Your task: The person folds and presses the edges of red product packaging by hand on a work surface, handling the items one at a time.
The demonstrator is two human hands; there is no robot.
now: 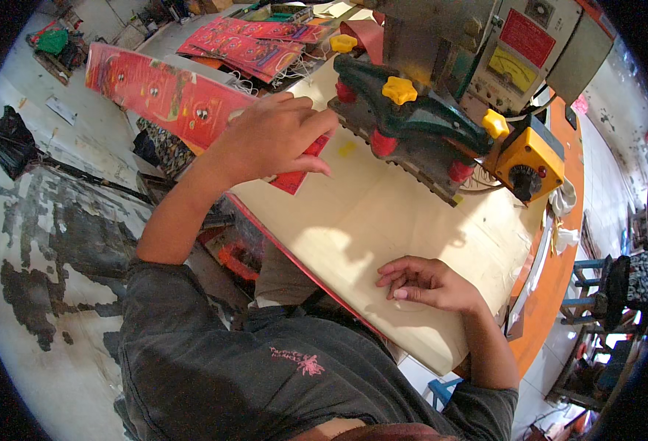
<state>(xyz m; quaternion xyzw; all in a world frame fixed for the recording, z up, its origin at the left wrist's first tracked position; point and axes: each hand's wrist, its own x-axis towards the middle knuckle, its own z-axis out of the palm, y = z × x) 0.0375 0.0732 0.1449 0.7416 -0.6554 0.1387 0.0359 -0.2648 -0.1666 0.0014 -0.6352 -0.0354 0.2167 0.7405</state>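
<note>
Step, as judged: handling of a long, flat, red printed strip with a glossy plastic-like surface (169, 99) beside the press; direction, toward or away, not clear.
Left hand (276, 136): laid back-upward across the red strip, thumb spread out to the right; undersides of the fingers hidden, so cannot tell whether pinching.
Right hand (430, 283): fingers loosely curled, thumb near the forefinger, nothing visibly held; at the near part of the cream-topped table with a thin red edge (294, 220), well apart from the red strip.
Good support: best to hold the long, floppy-looking part level, without creasing or sagging off the table.
Good alignment: keep the strip's end square to the dark flat metal plate (419, 167) under the dark green cast-metal press head (434, 121).
Finger safety: keep both hands out from under the plate, yellow star-shaped knobs (399, 91) above it included as a no-touch zone.
Free hand: better used for flattening the near end.
Strip's place: directly under the left hand, longer part reaching to the upper left beyond the table edge, short end just by the thumb, left of the plate.
</note>
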